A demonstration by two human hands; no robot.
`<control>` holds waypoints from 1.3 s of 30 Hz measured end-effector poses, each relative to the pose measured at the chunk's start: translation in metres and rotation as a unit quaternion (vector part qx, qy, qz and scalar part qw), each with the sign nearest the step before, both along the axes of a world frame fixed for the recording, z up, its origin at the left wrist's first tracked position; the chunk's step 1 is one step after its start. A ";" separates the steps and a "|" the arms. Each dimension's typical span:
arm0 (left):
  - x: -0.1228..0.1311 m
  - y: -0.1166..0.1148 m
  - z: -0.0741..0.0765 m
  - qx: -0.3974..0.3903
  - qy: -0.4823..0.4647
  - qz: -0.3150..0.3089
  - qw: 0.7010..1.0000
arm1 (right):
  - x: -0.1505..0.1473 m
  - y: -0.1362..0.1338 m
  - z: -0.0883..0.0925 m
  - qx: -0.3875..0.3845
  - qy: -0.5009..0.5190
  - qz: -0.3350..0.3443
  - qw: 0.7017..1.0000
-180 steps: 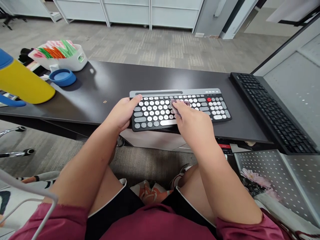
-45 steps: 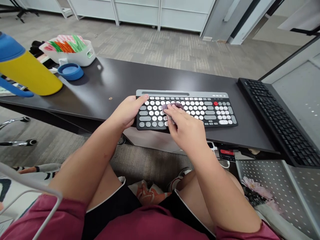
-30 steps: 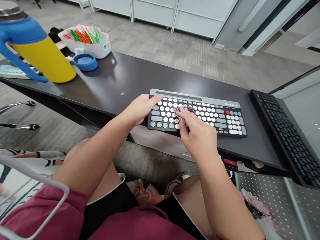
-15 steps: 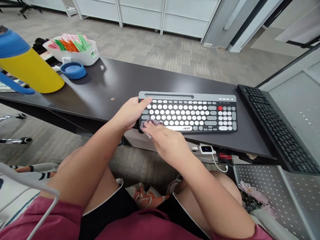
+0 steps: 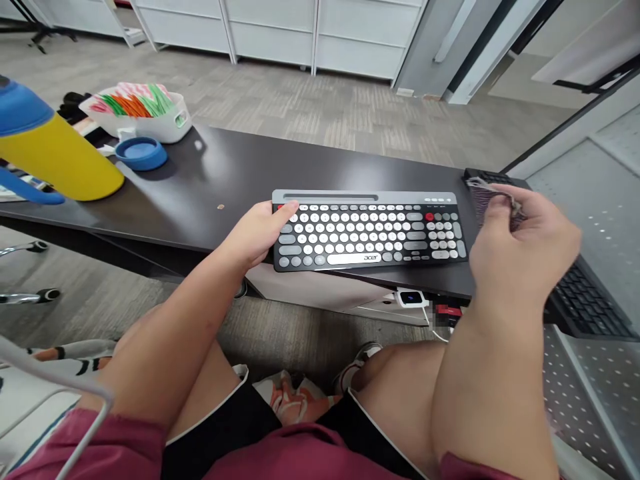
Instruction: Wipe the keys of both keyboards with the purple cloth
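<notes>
A grey and black keyboard with round white keys and two red ones lies at the front edge of the dark desk. My left hand grips its left end, thumb on top near the upper left corner and fingers beneath. Raised to the right of this keyboard, my right hand pinches a crumpled greyish-purple cloth between thumb and fingers. The cloth hangs in front of a second, all-black keyboard, which my right hand partly hides.
On the dark desk, a yellow and blue tumbler, a blue lid and a white basket of colourful sticks stand at the left. A white charger with a cable sits below the front edge.
My right hand has left the lower left keys and moved far right and up with the cloth. My left hand still holds the keyboard's left end.
</notes>
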State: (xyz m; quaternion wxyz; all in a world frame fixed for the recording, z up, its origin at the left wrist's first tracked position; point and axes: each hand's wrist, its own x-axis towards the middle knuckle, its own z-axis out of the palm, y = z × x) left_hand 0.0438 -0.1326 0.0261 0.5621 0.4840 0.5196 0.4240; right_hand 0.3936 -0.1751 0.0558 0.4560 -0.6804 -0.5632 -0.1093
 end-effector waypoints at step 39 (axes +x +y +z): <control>-0.002 0.003 -0.001 0.045 0.020 -0.003 0.999 | -0.151 -0.030 -0.038 -0.120 -0.110 0.530 0.832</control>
